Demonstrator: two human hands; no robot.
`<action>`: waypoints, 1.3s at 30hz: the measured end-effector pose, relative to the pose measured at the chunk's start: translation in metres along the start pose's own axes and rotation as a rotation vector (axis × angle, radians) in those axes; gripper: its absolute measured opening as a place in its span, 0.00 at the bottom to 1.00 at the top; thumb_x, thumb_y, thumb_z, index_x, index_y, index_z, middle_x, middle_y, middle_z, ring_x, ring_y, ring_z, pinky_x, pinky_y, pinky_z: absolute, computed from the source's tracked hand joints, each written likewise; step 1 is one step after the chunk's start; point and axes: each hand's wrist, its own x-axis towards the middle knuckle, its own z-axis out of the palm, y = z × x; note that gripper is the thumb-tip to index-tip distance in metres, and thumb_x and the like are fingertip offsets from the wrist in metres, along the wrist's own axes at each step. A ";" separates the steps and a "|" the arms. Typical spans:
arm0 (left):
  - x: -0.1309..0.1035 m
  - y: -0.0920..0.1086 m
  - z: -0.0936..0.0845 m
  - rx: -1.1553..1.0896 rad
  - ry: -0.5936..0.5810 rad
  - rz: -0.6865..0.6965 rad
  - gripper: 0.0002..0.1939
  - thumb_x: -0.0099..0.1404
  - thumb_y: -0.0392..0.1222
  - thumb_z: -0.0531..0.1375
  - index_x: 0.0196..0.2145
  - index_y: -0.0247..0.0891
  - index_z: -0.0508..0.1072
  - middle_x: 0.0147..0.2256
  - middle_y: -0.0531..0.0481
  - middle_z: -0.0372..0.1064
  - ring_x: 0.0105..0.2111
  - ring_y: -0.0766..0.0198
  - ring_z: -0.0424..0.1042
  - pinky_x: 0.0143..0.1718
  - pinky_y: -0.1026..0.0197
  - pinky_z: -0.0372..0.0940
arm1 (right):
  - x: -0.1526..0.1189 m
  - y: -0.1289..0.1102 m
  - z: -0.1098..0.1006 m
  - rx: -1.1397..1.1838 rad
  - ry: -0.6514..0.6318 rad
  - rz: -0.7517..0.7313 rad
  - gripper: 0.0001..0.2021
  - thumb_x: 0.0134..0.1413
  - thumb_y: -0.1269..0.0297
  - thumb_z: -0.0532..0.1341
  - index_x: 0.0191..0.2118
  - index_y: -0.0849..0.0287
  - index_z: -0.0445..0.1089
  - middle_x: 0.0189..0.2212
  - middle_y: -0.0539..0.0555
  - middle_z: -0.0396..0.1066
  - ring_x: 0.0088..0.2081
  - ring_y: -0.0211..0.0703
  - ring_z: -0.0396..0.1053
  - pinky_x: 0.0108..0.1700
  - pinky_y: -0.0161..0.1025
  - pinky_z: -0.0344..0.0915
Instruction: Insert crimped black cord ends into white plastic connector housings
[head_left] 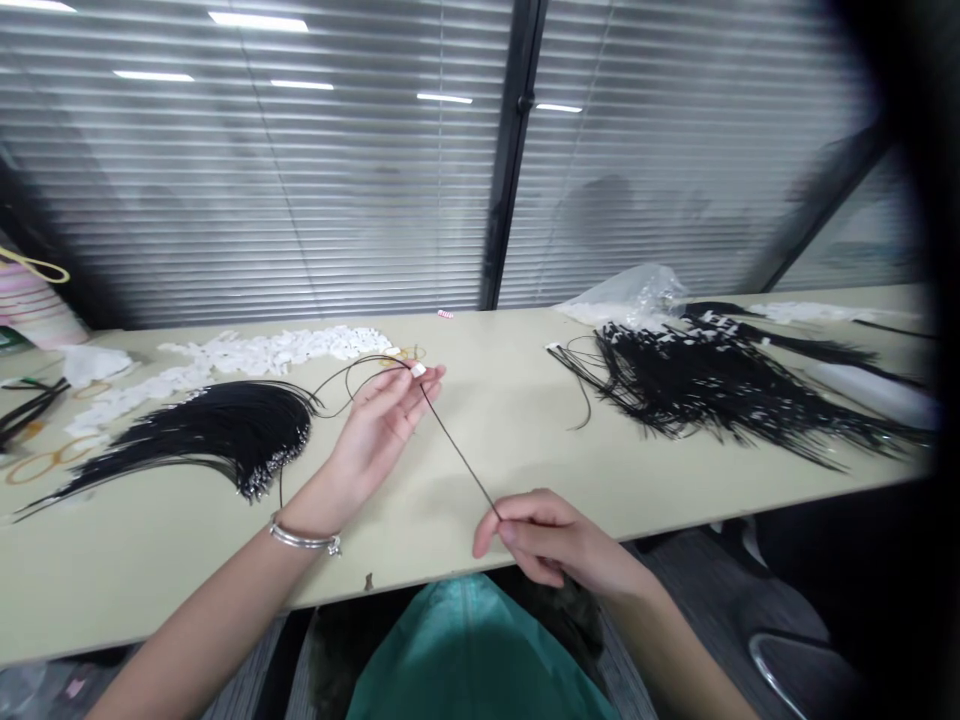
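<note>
A thin black cord (460, 452) runs taut between my two hands over the front half of the table. My left hand (382, 415) pinches its upper end at a small white tag (418, 370), and thin loops of the cord curve off to the left behind the fingers. Lower and to the right, my right hand (544, 535) grips the other part of the cord between thumb and forefinger, near the table's front edge. Left of my left hand lies a thick bundle of black cords (247, 420) with small metal ends.
White tags (285, 350) are spread along the back left. A large heap of black cords with white tags (697, 385) covers the right side, with a clear plastic bag (630, 295) behind it. Yellow rubber bands (49, 462) and a pink-striped cup (37, 305) are far left.
</note>
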 end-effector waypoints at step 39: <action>-0.035 0.041 0.027 0.321 -0.831 -0.173 0.04 0.59 0.39 0.63 0.29 0.36 0.76 0.29 0.43 0.74 0.33 0.57 0.75 0.38 0.57 0.71 | 0.018 -0.036 0.023 -1.533 0.715 -1.381 0.09 0.54 0.71 0.59 0.42 0.62 0.71 0.37 0.56 0.74 0.42 0.40 0.71 0.40 0.37 0.73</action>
